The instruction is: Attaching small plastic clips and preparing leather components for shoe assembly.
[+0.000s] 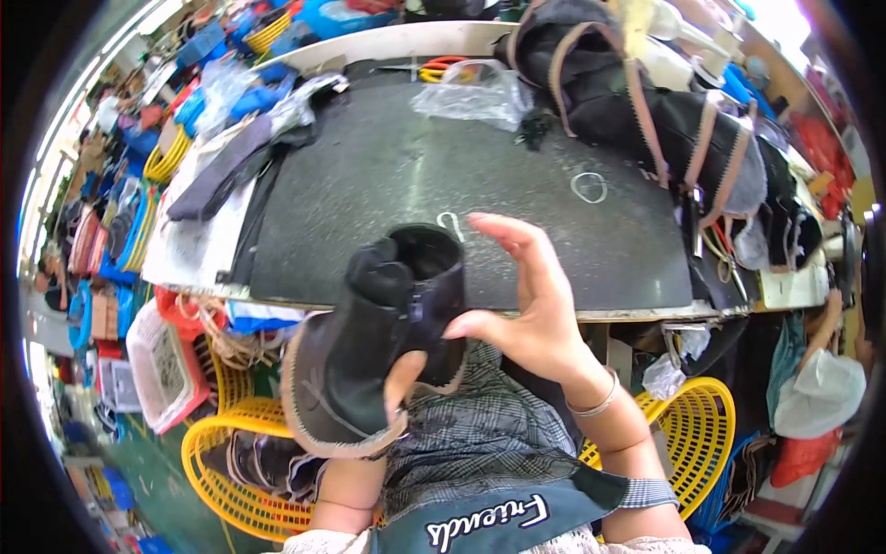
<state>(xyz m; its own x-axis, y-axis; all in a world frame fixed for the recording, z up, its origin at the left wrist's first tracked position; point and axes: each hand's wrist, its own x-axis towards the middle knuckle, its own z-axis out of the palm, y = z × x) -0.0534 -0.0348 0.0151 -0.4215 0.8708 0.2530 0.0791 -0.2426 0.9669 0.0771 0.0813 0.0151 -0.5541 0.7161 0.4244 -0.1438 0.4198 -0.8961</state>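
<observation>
A black boot upper (355, 365) with a tan, stitched lower edge is held upright at the near edge of the table. My left hand (403, 380) grips it low down; the thumb shows while the other fingers are hidden behind the upper. Its open top faces up. Beside it on the right is my right hand (531, 309), fingers apart and curved, holding nothing. The right thumb tip is at the side of the upper, and I cannot tell whether it touches.
More black boot uppers (637, 120) are heaped along the table's (388, 148) right side. A clear plastic bag (480, 97) lies at the back, a dark cloth strip (226, 166) on the left. Yellow baskets stand below, left (198, 471) and right (711, 443).
</observation>
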